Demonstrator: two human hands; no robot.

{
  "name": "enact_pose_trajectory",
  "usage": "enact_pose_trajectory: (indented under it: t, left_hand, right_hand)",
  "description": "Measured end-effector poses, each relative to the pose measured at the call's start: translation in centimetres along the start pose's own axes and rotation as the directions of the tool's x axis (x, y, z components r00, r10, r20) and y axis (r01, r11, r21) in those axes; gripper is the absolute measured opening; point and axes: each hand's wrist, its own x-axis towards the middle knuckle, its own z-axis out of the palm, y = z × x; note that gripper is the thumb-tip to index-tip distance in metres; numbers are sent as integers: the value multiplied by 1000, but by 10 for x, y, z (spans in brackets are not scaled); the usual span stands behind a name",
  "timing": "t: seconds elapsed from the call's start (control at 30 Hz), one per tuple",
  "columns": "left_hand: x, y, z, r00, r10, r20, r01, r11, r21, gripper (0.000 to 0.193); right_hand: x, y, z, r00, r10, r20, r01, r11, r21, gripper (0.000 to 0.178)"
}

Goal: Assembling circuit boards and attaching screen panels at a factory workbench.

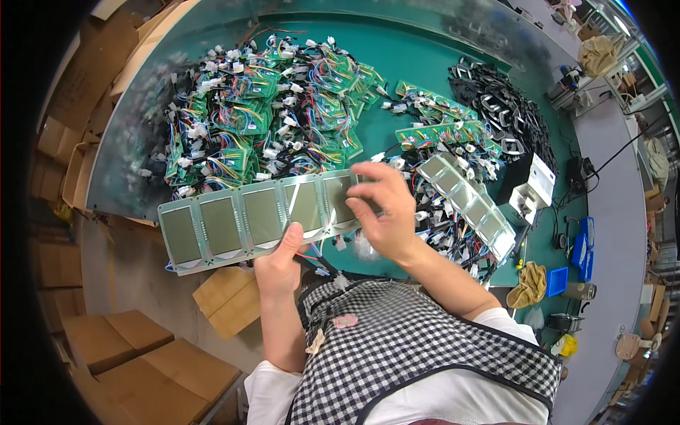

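Observation:
A long circuit board panel with a row of several grey LCD displays is held up at a tilt over the near edge of the table. My left hand is closed on its lower edge, thumb pressed on the front; the fingers behind are hidden. At the panel's right end is my right hand, thumb and index finger bent close together against the last display. Whatever may be pinched there is too small to make out. Below the panel hang coloured wires with a connector.
Wired green circuit boards are heaped across the left of the green table. Another display panel lies on more boards at the right. Black plastic frames, a white-and-black device and blue trays stand farther right. Cardboard boxes sit lower left.

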Motion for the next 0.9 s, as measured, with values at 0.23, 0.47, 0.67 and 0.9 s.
enact_pose_trajectory:
  t: [0.23, 0.47, 0.67, 0.9]
  left_hand:
    - [1, -4, 4, 991, 117, -65, -114, 992, 51, 28]
    - [-1, -3, 2, 995, 77, -64, -75, 997, 28, 26]
    - [0, 4, 10, 999, 3, -41, -3, 1000, 6, 24]
    - [1, 1, 4, 1000, -18, -13, 18, 1000, -1, 29]
  right_hand:
    - [-1, -2, 7, 998, 55, 2, -52, 952, -303, 30]
    - [-1, 3, 5, 993, -111, -40, 98, 965, -243, 25]
    - [22, -8, -11, 917, 45, 396, 19, 988, -156, 40]
    - [35, 0, -15, 858, 85, 506, -74, 996, -42, 26]
